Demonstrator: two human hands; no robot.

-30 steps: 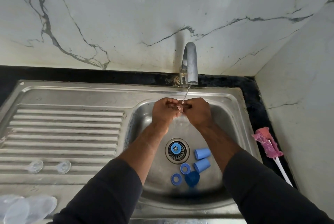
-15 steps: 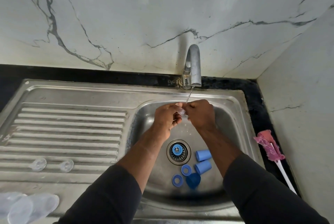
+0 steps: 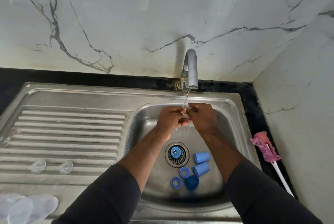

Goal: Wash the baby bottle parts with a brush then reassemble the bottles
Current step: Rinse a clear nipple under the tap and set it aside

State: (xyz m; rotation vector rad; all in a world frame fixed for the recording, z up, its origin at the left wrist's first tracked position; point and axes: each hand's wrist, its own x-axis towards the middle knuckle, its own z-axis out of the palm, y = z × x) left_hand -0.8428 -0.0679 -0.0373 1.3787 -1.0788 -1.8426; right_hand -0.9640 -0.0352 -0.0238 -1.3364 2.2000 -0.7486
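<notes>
Head view: left hand (image 3: 169,119) and right hand (image 3: 203,117) pinched a small clear part (image 3: 186,114) under the tap (image 3: 190,68) — wet, it could slip to the drain (image 3: 179,159) at six o'clock.

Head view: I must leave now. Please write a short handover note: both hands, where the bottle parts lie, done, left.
The left hand and right hand both hold one small clear part in their fingers under the running steel tap.
In the steel sink basin: two light-blue plastic cups, two blue plastic rings, one dark-blue cap.
On the ribbed drainboard: two clear nipples; clear bottles at its near-left corner.
The pink sponge brush lies on the black counter.
Done: nothing reassembled. Left: probably wash the blue parts, then reassemble.
</notes>
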